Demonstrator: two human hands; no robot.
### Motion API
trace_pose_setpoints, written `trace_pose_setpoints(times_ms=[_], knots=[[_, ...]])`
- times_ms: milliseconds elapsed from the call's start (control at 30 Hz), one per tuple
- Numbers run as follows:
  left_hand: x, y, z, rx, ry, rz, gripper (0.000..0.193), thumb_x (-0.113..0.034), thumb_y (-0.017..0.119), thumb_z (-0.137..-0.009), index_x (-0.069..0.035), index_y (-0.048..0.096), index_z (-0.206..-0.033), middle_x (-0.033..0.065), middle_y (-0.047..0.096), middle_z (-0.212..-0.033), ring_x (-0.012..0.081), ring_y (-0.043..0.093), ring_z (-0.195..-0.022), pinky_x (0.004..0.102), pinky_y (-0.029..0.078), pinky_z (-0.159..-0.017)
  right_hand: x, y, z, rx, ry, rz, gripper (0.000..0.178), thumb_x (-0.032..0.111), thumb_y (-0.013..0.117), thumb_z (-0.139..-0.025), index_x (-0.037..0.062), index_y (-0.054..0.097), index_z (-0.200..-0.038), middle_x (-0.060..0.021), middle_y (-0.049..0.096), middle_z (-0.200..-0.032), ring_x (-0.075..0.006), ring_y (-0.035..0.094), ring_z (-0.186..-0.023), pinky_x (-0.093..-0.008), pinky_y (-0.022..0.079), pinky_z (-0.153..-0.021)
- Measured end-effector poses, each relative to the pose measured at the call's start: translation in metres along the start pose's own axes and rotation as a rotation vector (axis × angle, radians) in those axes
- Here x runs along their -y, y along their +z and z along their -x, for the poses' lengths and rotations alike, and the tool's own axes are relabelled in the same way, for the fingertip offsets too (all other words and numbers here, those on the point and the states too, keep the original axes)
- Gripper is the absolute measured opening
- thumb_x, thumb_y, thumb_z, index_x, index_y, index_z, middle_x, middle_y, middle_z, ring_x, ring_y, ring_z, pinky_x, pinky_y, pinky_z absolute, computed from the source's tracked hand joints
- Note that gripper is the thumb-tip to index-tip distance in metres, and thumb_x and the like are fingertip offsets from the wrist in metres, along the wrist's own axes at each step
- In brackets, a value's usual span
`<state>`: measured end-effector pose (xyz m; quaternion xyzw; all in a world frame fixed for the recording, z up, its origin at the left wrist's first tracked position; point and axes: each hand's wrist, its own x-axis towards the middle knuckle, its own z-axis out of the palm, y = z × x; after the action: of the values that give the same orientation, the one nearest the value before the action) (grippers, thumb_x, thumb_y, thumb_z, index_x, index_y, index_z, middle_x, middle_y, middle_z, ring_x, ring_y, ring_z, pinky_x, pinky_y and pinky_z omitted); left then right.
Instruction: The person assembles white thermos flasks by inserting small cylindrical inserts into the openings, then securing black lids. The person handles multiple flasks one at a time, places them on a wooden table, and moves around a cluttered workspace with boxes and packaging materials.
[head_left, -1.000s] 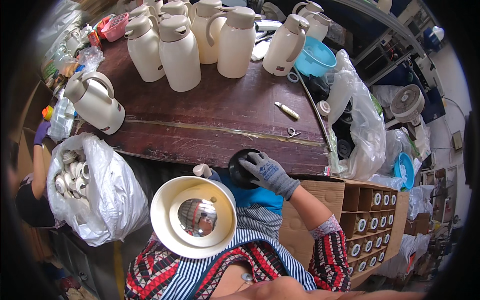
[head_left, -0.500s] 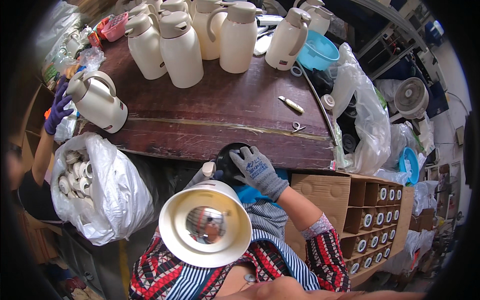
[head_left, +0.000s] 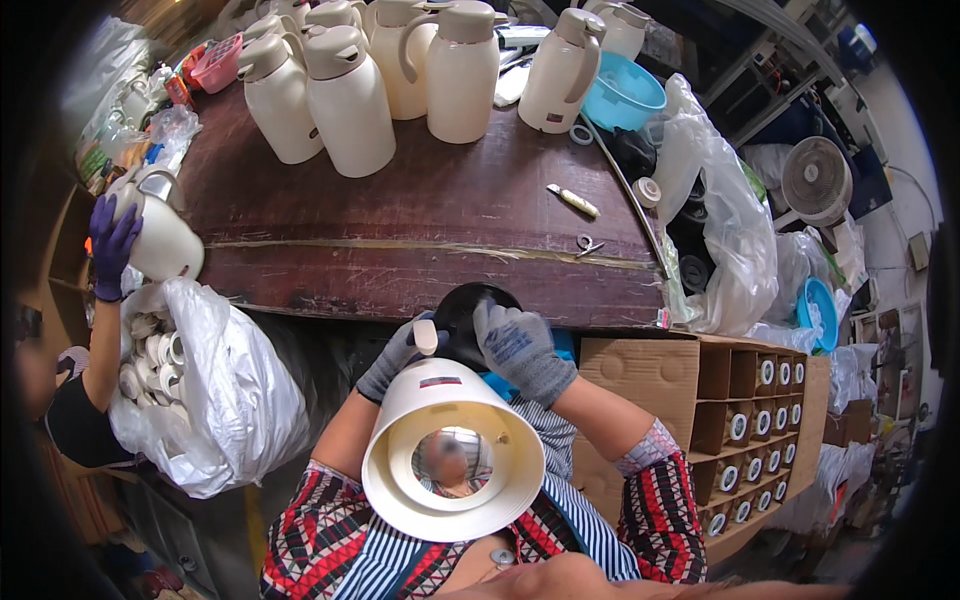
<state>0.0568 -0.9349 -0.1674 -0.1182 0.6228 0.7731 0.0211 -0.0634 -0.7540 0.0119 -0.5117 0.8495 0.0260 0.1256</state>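
Observation:
A cream vacuum jug (head_left: 408, 398) lies tilted against my front, its open bottom toward me with a mirror-like inner liner (head_left: 480, 462) inside. My left hand (head_left: 392, 358), in a grey glove, is closed by the jug's handle (head_left: 426, 337). My right hand (head_left: 525, 350), gloved too, has its fingers bent against a black round piece (head_left: 462, 318) at the jug's far end by the table edge. Its fingertips are partly hidden. Whether the black piece is joined to the jug, I cannot tell.
Several cream jugs (head_left: 350, 110) stand on the dark table (head_left: 400, 215), with a cutter (head_left: 573, 200) nearby. A white sack (head_left: 240, 390) of white parts is at left, a partitioned carton (head_left: 640, 385) at right. A co-worker's purple-gloved hand (head_left: 112, 240) holds another jug (head_left: 165, 240).
The jug in my hands has swung to the right, bringing my left hand more into view. My right fingers have curled in. The co-worker's jug has moved left and nearer.

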Motion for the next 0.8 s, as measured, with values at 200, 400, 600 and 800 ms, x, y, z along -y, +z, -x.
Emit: trace_pose_setpoints(times_ms=[200,400,600,800], knots=[[0.003,-0.002,-0.004,0.037,0.102,0.083,0.027,-0.010,0.069,-0.097,-0.006,0.063,-0.123,-0.0014,0.065,-0.105,0.0078,0.057,-0.095,0.0275,0.052,-0.085,0.006,0.003,0.020,-0.481,-0.056,0.243,0.067,0.052,0.068,-0.089,0.0018,0.060,-0.132,-0.0084,0.070,-0.087,-0.0273,0.069,-0.090,-0.0406,0.053,-0.076],[0.016,-0.004,0.005,0.017,0.111,0.062,0.027,-0.015,0.067,-0.098,-0.005,0.064,-0.123,-0.0002,0.067,-0.105,0.0094,0.060,-0.093,0.0287,0.053,-0.084,0.009,0.003,0.026,-0.293,0.126,0.026,0.076,0.059,0.073,-0.082,0.0045,0.061,-0.134,-0.0138,0.070,-0.095,-0.0273,0.067,-0.089,-0.0419,0.051,-0.074],[0.015,-0.008,0.000,0.022,0.106,0.067,0.029,-0.021,0.064,-0.097,-0.004,0.065,-0.121,0.0013,0.068,-0.102,0.0109,0.064,-0.090,0.0294,0.055,-0.082,-0.036,0.032,0.021,-0.481,0.330,-1.248,0.056,0.020,0.079,-0.088,-0.0050,0.059,-0.133,-0.0208,0.060,-0.140,-0.0274,0.062,-0.120,-0.0368,0.051,-0.097],[0.022,-0.022,0.027,0.154,0.028,0.675,0.032,-0.031,0.071,-0.094,-0.003,0.068,-0.111,0.0069,0.071,-0.100,0.0165,0.068,-0.087,0.0326,0.057,-0.079,-0.084,0.039,0.029,-0.829,0.279,-0.549,0.041,0.014,0.077,-0.084,0.0096,0.069,-0.124,-0.0122,0.073,-0.105,-0.0299,0.071,-0.100,-0.0402,0.056,-0.088]])
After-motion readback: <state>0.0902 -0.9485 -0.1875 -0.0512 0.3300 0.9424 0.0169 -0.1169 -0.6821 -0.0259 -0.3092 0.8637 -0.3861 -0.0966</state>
